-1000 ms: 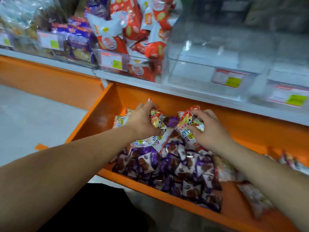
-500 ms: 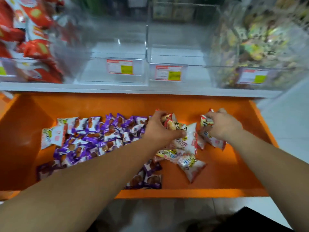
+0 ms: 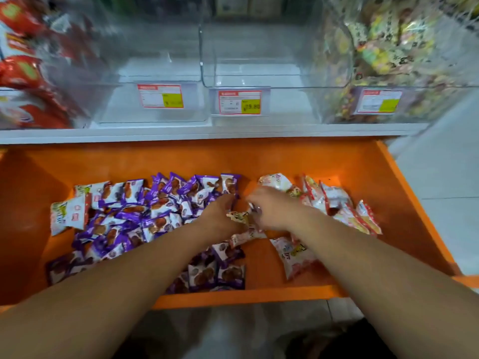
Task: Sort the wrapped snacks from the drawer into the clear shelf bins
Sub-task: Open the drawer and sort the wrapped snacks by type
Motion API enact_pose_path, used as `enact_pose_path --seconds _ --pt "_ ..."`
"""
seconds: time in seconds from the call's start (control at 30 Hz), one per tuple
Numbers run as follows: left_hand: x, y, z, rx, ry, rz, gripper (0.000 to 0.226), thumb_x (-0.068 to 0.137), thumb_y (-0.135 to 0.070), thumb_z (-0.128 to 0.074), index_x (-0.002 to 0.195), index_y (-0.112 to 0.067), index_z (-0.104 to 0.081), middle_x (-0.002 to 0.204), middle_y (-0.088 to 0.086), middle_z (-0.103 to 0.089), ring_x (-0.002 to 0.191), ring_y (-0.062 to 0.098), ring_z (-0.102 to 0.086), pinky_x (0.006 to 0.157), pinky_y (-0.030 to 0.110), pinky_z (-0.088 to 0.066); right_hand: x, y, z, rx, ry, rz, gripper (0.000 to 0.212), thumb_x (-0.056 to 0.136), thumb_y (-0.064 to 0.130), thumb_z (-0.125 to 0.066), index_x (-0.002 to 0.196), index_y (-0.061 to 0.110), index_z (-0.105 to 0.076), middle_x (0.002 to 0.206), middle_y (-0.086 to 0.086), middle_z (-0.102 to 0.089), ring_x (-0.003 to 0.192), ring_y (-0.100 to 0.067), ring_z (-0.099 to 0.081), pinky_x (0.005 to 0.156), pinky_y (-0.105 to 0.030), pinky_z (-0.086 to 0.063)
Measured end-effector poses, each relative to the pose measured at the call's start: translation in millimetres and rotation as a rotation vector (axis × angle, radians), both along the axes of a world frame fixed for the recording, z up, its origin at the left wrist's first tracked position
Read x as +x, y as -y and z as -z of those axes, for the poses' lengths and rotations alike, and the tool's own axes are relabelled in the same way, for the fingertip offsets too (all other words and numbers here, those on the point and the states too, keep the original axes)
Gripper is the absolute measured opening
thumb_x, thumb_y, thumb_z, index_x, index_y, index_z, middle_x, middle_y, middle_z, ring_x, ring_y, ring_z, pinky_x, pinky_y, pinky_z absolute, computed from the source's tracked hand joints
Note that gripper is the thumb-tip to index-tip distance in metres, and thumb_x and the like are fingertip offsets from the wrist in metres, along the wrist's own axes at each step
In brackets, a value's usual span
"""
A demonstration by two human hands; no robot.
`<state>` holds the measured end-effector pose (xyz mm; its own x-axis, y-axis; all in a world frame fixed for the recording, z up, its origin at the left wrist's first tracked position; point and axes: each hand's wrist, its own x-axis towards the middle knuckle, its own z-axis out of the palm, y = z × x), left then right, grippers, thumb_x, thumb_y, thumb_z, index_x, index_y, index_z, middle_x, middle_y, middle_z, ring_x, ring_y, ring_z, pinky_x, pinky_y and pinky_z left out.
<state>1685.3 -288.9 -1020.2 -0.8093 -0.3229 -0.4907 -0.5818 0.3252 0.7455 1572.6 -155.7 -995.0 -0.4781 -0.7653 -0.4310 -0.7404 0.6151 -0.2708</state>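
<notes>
An open orange drawer (image 3: 246, 297) holds a heap of purple wrapped snacks (image 3: 155, 203) on its left and middle. White-and-red wrapped snacks (image 3: 337, 200) lie on its right, and a few more (image 3: 68, 212) at the far left. Both hands meet in the drawer's middle and are blurred. My left hand (image 3: 220, 220) grips a white-and-yellow packet (image 3: 239, 216). My right hand (image 3: 273, 211) curls its fingers round a small white packet next to it. Above the drawer stand two empty clear bins (image 3: 160, 73) (image 3: 259, 63) with price labels.
A clear bin of red packets (image 3: 28, 73) stands at the shelf's left. A bin of yellow-green wrapped sweets (image 3: 388, 47) stands at its right. The white shelf edge (image 3: 207, 132) runs just above the drawer. Pale floor lies to the right of the drawer.
The view has swung right and now faces the drawer and the two empty bins. Both hands have come together in the drawer's middle, the right hand moving left from the white-and-red packets.
</notes>
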Motion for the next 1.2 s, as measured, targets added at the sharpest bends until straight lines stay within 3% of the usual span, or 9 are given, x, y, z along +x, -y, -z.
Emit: enact_pose_path --seconds 0.17,0.33,0.4,0.53,0.67,0.8,0.9,1.03,1.2 --pt "32.1 42.0 2.9 0.013 0.039 -0.036 0.061 0.087 -0.022 -0.081 0.137 -0.031 -0.048 0.112 -0.016 -0.054 0.082 0.006 -0.065 0.069 0.024 -0.059 13.2 10.5 47.6 0.365 0.009 -0.030 0.067 0.102 0.060 -0.042 0.161 0.035 -0.021 0.172 0.001 -0.006 0.158 -0.026 0.002 0.120 -0.067 -0.015" --pt "44.5 63.8 6.4 0.010 0.063 -0.038 0.094 0.085 -0.043 -0.081 0.160 -0.030 -0.026 0.151 0.000 -0.048 0.132 0.023 -0.053 0.097 0.035 -0.052 1.4 20.5 39.9 0.419 -0.069 0.166 0.066 0.098 0.072 -0.031 0.139 0.025 -0.052 0.148 -0.007 -0.052 0.134 -0.033 -0.047 0.108 -0.054 -0.042" --pt "48.0 73.6 9.4 0.014 0.075 -0.018 0.091 0.086 -0.042 -0.079 0.160 -0.032 -0.026 0.154 0.001 -0.046 0.127 0.024 -0.057 0.091 0.035 -0.056 4.9 33.9 35.0 0.258 -0.085 0.026 0.050 0.101 0.064 -0.033 0.125 0.027 -0.058 0.133 -0.003 -0.059 0.122 -0.028 -0.053 0.099 -0.047 -0.048" --pt "65.3 100.5 13.6 -0.025 0.098 -0.021 0.084 0.089 -0.036 -0.077 0.158 -0.031 -0.029 0.152 0.004 -0.048 0.111 0.021 -0.067 0.090 0.036 -0.059 33.6 59.0 50.5 0.295 0.131 -0.149 0.049 0.102 0.058 -0.037 0.149 0.043 -0.043 0.154 0.004 -0.045 0.140 -0.023 -0.043 0.108 -0.046 -0.043" --pt "79.8 125.0 18.1 -0.007 0.118 -0.054 0.080 0.093 -0.038 -0.072 0.158 -0.026 -0.029 0.154 0.009 -0.046 0.122 0.025 -0.059 0.091 0.034 -0.053 40.0 67.7 53.2 0.440 -0.049 -0.087 0.050 0.101 0.068 -0.031 0.113 0.030 -0.062 0.106 0.000 -0.066 0.098 -0.023 -0.061 0.076 -0.035 -0.046" --pt "80.7 143.7 16.1 0.009 0.114 -0.086 0.066 0.094 -0.038 -0.070 0.151 -0.024 -0.040 0.136 0.006 -0.056 0.109 0.022 -0.061 0.091 0.036 -0.055 49.3 113.4 37.7 0.205 -0.053 -0.004 0.057 0.101 0.070 -0.023 0.108 0.028 -0.061 0.087 0.001 -0.065 0.080 -0.019 -0.063 0.059 -0.030 -0.044" --pt "87.9 173.6 20.7 -0.052 0.108 -0.142 0.071 0.093 -0.037 -0.071 0.154 -0.021 -0.038 0.135 0.003 -0.062 0.115 0.022 -0.063 0.090 0.031 -0.053 73.5 165.1 41.5 0.005 0.095 0.106 0.052 0.101 0.068 -0.029 0.114 0.028 -0.059 0.091 0.004 -0.065 0.081 -0.019 -0.063 0.070 -0.035 -0.052" --pt "113.6 234.2 28.3 -0.285 0.132 -0.349 0.057 0.098 -0.035 -0.061 0.151 -0.022 -0.043 0.106 0.001 -0.069 0.081 0.017 -0.061 0.074 0.031 -0.049 111.6 232.9 54.0 -0.230 0.386 0.242 0.055 0.103 0.061 -0.039 0.145 0.027 -0.051 0.137 0.001 -0.060 0.118 -0.022 -0.059 0.092 -0.036 -0.048" --pt "146.2 310.6 52.2 -0.475 0.290 -0.425 0.044 0.099 -0.034 -0.055 0.142 -0.024 -0.050 0.149 0.017 -0.045 0.132 0.038 -0.050 0.105 0.039 -0.044 135.7 291.8 60.3 -0.339 0.444 0.139 0.052 0.104 0.054 -0.044 0.148 0.027 -0.050 0.153 0.003 -0.049 0.136 -0.019 -0.049 0.106 -0.034 -0.042"
